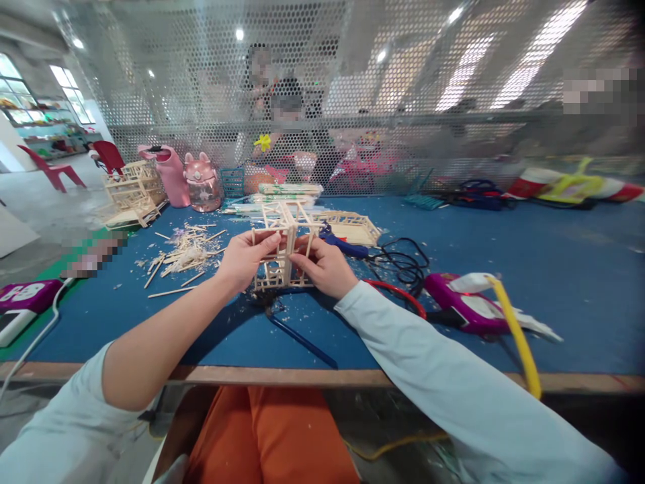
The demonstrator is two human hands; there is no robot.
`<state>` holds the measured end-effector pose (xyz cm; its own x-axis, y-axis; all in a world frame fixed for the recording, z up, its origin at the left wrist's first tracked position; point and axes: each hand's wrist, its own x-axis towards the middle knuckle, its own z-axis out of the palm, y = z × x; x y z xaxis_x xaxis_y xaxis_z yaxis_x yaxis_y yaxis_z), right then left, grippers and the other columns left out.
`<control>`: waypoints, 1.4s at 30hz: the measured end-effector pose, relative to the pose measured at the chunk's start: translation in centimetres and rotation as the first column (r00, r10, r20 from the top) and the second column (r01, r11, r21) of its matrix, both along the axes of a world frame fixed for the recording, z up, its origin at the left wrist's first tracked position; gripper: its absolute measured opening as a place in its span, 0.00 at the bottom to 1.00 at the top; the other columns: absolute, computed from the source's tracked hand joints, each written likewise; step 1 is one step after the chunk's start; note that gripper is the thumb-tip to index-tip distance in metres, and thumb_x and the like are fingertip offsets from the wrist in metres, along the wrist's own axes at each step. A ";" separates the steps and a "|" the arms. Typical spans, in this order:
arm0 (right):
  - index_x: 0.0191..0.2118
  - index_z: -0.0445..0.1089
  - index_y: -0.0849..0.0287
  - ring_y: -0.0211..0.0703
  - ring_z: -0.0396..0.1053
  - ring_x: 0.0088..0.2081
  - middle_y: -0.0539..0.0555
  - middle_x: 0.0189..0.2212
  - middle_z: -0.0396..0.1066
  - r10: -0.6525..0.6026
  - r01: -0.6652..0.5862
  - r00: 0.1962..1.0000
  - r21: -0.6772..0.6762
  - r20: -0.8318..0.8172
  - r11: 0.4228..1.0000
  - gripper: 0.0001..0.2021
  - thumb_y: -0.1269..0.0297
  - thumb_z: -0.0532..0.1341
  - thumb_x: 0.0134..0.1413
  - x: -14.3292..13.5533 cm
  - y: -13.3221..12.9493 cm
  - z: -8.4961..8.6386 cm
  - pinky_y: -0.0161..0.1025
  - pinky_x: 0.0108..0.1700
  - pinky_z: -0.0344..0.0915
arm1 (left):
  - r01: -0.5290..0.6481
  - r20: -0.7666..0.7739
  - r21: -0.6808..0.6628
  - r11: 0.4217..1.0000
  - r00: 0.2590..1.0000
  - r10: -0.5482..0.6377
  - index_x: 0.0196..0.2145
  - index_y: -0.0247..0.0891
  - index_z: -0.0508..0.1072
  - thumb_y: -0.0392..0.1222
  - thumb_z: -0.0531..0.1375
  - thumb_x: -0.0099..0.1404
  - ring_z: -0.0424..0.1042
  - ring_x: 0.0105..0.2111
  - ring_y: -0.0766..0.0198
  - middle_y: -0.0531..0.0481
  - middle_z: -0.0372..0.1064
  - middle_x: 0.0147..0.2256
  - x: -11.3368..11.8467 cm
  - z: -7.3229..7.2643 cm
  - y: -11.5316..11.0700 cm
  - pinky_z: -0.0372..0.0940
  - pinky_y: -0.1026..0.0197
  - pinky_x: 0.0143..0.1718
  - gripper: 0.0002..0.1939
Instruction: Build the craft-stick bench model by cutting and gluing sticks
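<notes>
Far left: purple device [37, 294] with white cable, at the table edge. Behind it, stick model [134, 191], then pink bottle [173, 176] and clear pink jar [202, 185] side by side. In front of these, loose stick pile [189, 250] on blue mat [504, 245].

Center: left hand [244, 259] closed on left side of stick frame [291, 235], thumb up near its top half; fingers partly hidden. Frame is upright, between both hands, over the mat. Dark blue handle [307, 341] sticks out below it, toward the person. Stick packs [287, 193] behind. Right hand [328, 269] closed on frame's right side, thumb and fingers pinched in; exact fingertip contact can't tell.

Right: shallow stick tray [370, 234] behind right hand, blue tool [353, 249] just in front, black cord [403, 263] coiled beside. Farther right, second purple device [466, 306], yellow strap [517, 336] across it.
</notes>
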<state>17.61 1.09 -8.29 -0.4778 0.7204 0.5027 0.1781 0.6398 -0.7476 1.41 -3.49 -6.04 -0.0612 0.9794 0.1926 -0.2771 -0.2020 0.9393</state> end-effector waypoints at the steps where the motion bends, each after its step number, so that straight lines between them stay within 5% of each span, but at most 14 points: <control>1: 0.35 0.63 0.58 0.38 0.66 0.22 0.49 0.22 0.68 0.000 0.000 1.000 -0.001 0.001 1.000 0.11 0.57 0.58 0.51 0.0 0.0 0.0 0.37 0.27 0.64 | 0.001 -0.041 0.008 1.000 0.999 0.000 0.32 0.38 0.77 0.43 0.67 0.48 0.74 0.32 0.64 0.49 0.77 0.31 -0.2 0.0 -0.1 0.67 0.57 0.40 0.12; 6: 0.36 0.63 0.59 0.38 0.65 0.21 0.48 0.21 0.67 0.011 -0.011 1.000 -0.033 0.007 0.999 0.12 0.55 0.58 0.51 0.0 0.0 0.1 0.37 0.25 0.63 | -0.061 -0.327 -0.081 0.995 0.944 0.031 0.30 0.36 0.78 0.40 0.69 0.44 0.72 0.28 0.65 0.49 0.77 0.28 -1.4 -0.7 -0.9 0.66 0.60 0.36 0.12; 20: 0.35 0.64 0.58 0.38 0.66 0.21 0.48 0.22 0.68 0.001 -0.002 1.000 -0.012 -0.018 1.000 0.11 0.56 0.59 0.50 -0.2 0.0 -0.1 0.36 0.24 0.64 | -0.145 -0.266 -0.098 0.985 0.957 0.115 0.29 0.33 0.75 0.45 0.70 0.44 0.72 0.26 0.66 0.51 0.74 0.24 -0.8 -1.4 -0.9 0.64 0.64 0.30 0.16; 26: 0.32 0.68 0.59 0.38 0.65 0.22 0.49 0.21 0.68 -0.089 0.097 0.992 0.083 -0.093 0.992 0.13 0.53 0.59 0.48 1.3 0.8 0.7 0.36 0.25 0.65 | 0.031 -0.190 -0.114 0.993 0.980 -0.052 0.33 0.33 0.75 0.41 0.72 0.38 0.74 0.30 0.66 0.50 0.77 0.29 -1.8 -1.9 -0.4 0.65 0.62 0.36 0.22; 29: 0.31 0.69 0.60 0.40 0.66 0.23 0.52 0.21 0.68 -0.384 0.407 0.906 0.112 -0.180 0.907 0.17 0.57 0.48 0.56 3.4 2.7 1.3 0.38 0.26 0.65 | 0.131 -0.153 -0.161 0.978 0.976 -0.155 0.33 0.34 0.75 0.42 0.72 0.40 0.75 0.34 0.64 0.47 0.78 0.33 -2.0 -2.2 -0.3 0.66 0.62 0.38 0.21; 32: 0.43 0.70 0.62 0.48 0.70 0.39 0.58 0.37 0.73 -0.616 0.556 0.757 0.283 0.217 0.782 0.16 0.69 0.53 0.48 5.1 4.6 1.5 0.44 0.42 0.66 | 0.173 -0.134 -0.172 0.970 0.971 -0.197 0.34 0.35 0.76 0.45 0.71 0.42 0.75 0.36 0.63 0.47 0.77 0.35 -1.7 -2.4 -0.3 0.67 0.62 0.39 0.20; 34: 0.52 0.66 0.62 0.54 0.66 0.50 0.62 0.49 0.69 -0.595 0.497 0.594 0.335 0.542 0.801 0.27 0.74 0.56 0.40 5.4 5.3 1.3 0.48 0.49 0.62 | 0.169 -0.105 -0.161 0.972 0.977 -0.187 0.34 0.35 0.75 0.45 0.71 0.43 0.75 0.36 0.63 0.47 0.77 0.35 -1.4 -2.4 -0.3 0.67 0.62 0.39 0.20; 36: 0.55 0.63 0.62 0.56 0.65 0.52 0.64 0.52 0.66 -0.536 0.467 0.492 0.311 0.686 0.828 0.31 0.76 0.57 0.39 5.3 5.6 0.9 0.48 0.50 0.61 | 0.140 -0.077 -0.146 0.979 0.985 -0.152 0.33 0.34 0.74 0.45 0.70 0.45 0.75 0.34 0.64 0.48 0.77 0.34 -1.3 -2.1 -0.3 0.67 0.62 0.38 0.18; 42: 0.57 0.60 0.64 0.55 0.68 0.48 0.66 0.49 0.68 -0.577 0.499 0.461 0.340 0.675 0.797 0.30 0.74 0.56 0.43 4.6 5.7 0.1 0.44 0.46 0.63 | 0.085 0.003 -0.143 0.986 0.996 -0.086 0.33 0.36 0.70 0.44 0.69 0.50 0.74 0.29 0.68 0.51 0.76 0.31 -1.9 -0.9 -0.5 0.67 0.65 0.32 0.15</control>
